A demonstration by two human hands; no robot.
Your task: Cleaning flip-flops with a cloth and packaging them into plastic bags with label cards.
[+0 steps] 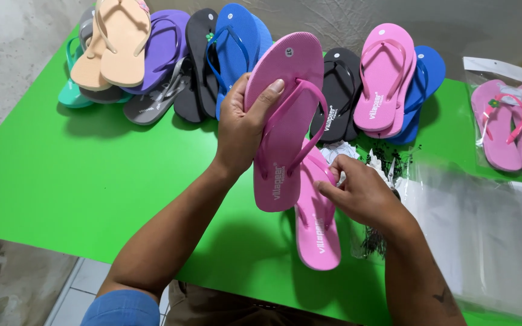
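Two pink flip-flops occupy both hands: the left hand (241, 124) grips one sandal (285, 115) upright, sole facing up, while the right hand (357, 193) pinches the strap of the other sandal (316, 232) lying on the green tabletop (80, 175).

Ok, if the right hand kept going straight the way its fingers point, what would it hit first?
The right hand points left, fingertips already on the lower pink flip-flop; just beyond is the pink flip-flop held up in the left hand, though depth is unclear.
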